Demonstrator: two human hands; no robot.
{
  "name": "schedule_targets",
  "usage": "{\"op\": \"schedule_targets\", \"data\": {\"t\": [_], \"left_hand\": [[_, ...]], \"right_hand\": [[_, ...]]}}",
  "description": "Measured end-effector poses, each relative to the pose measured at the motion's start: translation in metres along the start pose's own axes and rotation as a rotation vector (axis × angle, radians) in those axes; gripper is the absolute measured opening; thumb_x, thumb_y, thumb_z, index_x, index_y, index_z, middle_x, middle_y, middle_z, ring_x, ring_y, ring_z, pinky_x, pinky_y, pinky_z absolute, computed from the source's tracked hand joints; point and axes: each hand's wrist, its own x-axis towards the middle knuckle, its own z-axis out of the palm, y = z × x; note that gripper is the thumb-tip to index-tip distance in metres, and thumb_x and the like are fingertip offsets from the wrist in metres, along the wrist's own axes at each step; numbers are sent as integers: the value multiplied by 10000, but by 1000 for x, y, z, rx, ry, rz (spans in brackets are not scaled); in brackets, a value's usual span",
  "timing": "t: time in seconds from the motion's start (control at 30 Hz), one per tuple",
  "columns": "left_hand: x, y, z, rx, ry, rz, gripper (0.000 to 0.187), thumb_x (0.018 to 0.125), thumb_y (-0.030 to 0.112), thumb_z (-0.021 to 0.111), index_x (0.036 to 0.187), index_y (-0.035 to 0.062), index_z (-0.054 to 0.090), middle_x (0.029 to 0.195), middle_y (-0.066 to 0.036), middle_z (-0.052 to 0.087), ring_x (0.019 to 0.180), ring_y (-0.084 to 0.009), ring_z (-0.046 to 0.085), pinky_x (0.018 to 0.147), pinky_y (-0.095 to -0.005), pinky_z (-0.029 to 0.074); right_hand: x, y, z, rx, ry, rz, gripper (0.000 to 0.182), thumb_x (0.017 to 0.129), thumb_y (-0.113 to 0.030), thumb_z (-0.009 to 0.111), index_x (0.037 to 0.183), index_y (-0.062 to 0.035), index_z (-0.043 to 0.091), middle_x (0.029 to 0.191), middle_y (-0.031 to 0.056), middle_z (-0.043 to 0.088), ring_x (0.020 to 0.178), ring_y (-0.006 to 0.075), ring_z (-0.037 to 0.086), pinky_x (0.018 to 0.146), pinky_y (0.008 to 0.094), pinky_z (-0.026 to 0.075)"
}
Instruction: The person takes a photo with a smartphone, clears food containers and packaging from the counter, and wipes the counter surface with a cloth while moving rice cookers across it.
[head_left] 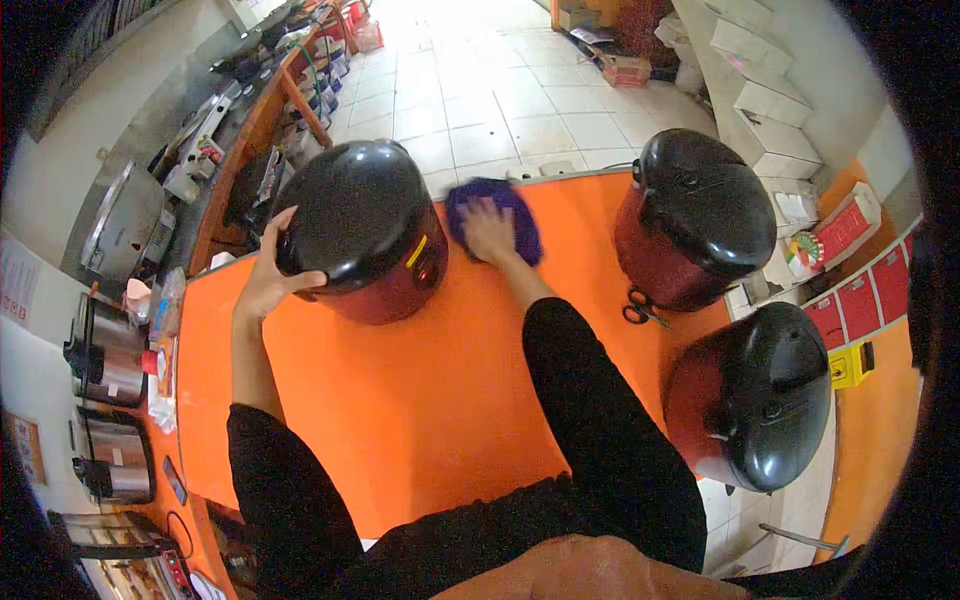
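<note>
My left hand (268,272) grips the near left edge of a dark red rice cooker (365,230) with a black lid, thumb and fingers spread round the lid's side. The cooker stands on the orange table (420,410), a yellow label on its side. To its right, my right hand (487,232) holds a purple cloth (525,235) down against the tabletop near the far edge. That hand is slightly smeared, its fingers resting over the bunched cloth.
Two more rice cookers, one at the far right (700,215) and one nearer (755,400), stand on the right side. Black-handled scissors (640,308) lie by the far one. Steel cookers (112,350) and a phone (175,480) are at left. White floor tiles (450,100) lie beyond.
</note>
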Motion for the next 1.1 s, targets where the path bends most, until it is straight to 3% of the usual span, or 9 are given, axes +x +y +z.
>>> {"op": "schedule_targets", "data": {"t": [0.03, 0.13, 0.27, 0.4, 0.6, 0.73, 0.87, 1.0, 1.1], "left_hand": [[4, 0, 3, 20, 15, 9, 1058, 521, 218, 908, 1407, 149, 334, 1366, -82, 378, 1315, -264, 309, 1110, -399, 228], [9, -3, 12, 83, 57, 40, 1046, 545, 266, 899, 1410, 138, 326, 1362, -93, 379, 1311, -274, 307, 1116, -431, 201], [14, -16, 14, 291, 124, 128, 1052, 555, 392, 879, 1409, 123, 325, 1352, -107, 392, 1317, -299, 294, 1131, -463, 111], [30, -13, 28, 349, 193, 118, 1054, 556, 488, 853, 1400, 122, 338, 1356, -123, 396, 1318, -329, 292, 1133, -452, 42], [34, -3, 43, 378, 232, 113, 1040, 576, 528, 828, 1392, 95, 351, 1352, -161, 418, 1319, -328, 307, 1134, -450, 61], [34, -6, 44, 373, 232, 155, 1042, 588, 553, 811, 1391, 74, 350, 1360, -157, 410, 1324, -321, 313, 1137, -458, 45], [31, -4, 47, 340, 240, 161, 1033, 607, 565, 799, 1398, 81, 343, 1384, -142, 400, 1334, -314, 307, 1125, -509, 32], [26, 33, 74, 613, 446, 505, 968, 601, 422, 834, 1378, 97, 357, 1398, -149, 387, 1331, -321, 320, 1113, -550, 64], [20, 103, 126, 544, 324, 679, 828, 623, 297, 825, 1319, 95, 426, 1363, -151, 419, 1285, -345, 365, 1074, -523, 219]], "right_hand": [[1, -3, 23, 82, 147, -286, 436, 935, -291, 380, 1326, -118, 470, 1420, 142, 409, 1328, 297, 346, 1055, 582, 268], [29, 59, 27, 33, -14, -502, 433, 935, -275, 384, 1330, -118, 468, 1437, 136, 387, 1349, 313, 311, 1060, 603, 255], [0, 107, -5, 27, 265, 248, 448, 932, -268, 381, 1337, -96, 461, 1444, 113, 385, 1359, 337, 296, 1035, 657, 246], [-28, 23, -15, -75, -64, 103, 459, 916, -274, 405, 1347, -132, 479, 1467, 83, 364, 1395, 287, 227, 1059, 633, 209], [-158, -146, 3, -8, -9, 153, 467, 911, -241, 404, 1289, 14, 505, 1455, 159, 357, 1402, 291, 222, 1092, 592, 172], [-241, -202, -36, 127, -156, -449, 435, 894, -247, 443, 1247, -13, 539, 1395, 164, 429, 1350, 307, 316, 1071, 605, 220], [-284, -161, -14, 483, 46, -823, 361, 861, -320, 499, 1171, -165, 602, 1358, 73, 491, 1305, 278, 385, 1074, 590, 208], [-190, -60, -71, 79, -58, -517, 391, 863, -330, 504, 1211, -176, 592, 1339, 81, 516, 1239, 304, 456, 1006, 618, 264], [-133, 56, -48, -34, 203, 86, 498, 888, -352, 449, 1302, -79, 502, 1412, 166, 407, 1346, 359, 289, 1071, 616, 189]]}}
